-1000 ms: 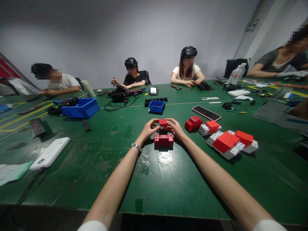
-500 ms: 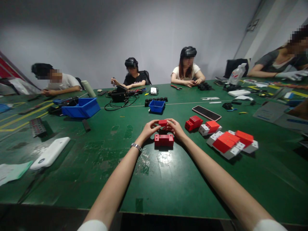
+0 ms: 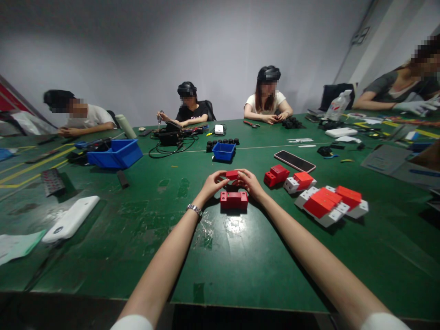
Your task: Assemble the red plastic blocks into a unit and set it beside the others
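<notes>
Pinches small red block (image 3: pixel 232 175) at opposite ends with left hand (image 3: pixel 212 185) and right hand (image 3: pixel 252 184), likely for steadiness; has larger red housing (image 3: pixel 233 200) just nearer, probably for easy reach.

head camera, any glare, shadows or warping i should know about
Head view: a bright glare patch on the green table just below the notched red block; dark shadow beside the white-and-red blocks; the top left of the wall is dim; things towards the sides look stretched, and the pixelated faces hide detail.
</notes>
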### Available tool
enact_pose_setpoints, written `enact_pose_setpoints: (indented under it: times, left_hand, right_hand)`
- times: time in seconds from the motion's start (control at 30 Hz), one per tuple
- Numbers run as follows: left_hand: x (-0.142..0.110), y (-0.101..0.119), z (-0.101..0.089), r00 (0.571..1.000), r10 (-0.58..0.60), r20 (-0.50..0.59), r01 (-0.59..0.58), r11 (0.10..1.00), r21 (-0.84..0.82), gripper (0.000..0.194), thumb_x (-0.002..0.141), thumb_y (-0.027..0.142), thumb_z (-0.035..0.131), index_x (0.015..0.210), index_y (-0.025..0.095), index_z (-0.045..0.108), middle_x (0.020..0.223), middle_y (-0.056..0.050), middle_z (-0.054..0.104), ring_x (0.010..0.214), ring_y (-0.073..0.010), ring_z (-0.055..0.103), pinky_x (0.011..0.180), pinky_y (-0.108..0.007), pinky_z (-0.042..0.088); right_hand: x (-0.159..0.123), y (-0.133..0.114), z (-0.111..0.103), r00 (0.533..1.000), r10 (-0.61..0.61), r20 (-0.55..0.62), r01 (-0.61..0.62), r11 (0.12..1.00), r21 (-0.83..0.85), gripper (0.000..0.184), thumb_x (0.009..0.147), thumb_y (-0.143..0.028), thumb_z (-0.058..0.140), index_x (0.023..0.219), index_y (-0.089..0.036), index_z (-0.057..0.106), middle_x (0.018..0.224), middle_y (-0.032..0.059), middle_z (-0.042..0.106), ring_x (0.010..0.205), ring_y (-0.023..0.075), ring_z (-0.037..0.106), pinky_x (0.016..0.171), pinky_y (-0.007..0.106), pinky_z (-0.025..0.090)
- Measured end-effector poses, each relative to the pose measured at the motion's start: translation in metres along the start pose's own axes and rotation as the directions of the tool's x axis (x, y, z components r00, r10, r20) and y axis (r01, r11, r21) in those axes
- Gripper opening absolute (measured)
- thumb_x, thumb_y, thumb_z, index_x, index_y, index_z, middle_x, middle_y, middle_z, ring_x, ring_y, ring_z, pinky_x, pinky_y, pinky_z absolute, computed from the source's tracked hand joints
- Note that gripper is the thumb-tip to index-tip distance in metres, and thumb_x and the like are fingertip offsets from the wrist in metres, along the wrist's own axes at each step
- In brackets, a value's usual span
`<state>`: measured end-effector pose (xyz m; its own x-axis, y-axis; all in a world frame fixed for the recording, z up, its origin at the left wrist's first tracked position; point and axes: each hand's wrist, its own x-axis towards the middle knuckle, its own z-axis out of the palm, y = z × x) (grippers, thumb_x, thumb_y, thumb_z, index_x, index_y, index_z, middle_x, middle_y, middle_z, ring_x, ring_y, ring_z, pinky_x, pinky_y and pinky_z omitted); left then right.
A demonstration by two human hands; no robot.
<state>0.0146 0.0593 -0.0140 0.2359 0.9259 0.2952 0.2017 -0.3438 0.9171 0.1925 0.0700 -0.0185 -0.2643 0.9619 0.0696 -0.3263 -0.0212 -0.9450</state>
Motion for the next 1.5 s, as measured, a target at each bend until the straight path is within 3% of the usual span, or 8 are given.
enact_pose_setpoints:
  times: [1.5]
  left_hand:
    - [0.0018, -0.0023, 0.0009, 1.000, -0.010, -0.004, 0.010, 1.000, -0.021, 0.037, 0.076, 0.031, 0.060, 0.106, 0.011, 0.055, 0.097, -0.009, 0.065, 0.077, -0.0166, 0.062, 0.065, -0.027, 0.052]
  right_hand:
    - [-0.0007, -0.0001, -0.0003, 0.999, 0.003, 0.035, -0.002, 0.999, -0.032, 0.034, 0.072, -0.041, 0.065, 0.097, -0.018, 0.058, 0.074, 0.0022, 0.069, 0.061, 0.0114, 0.062, 0.060, 0.022, 0.049]
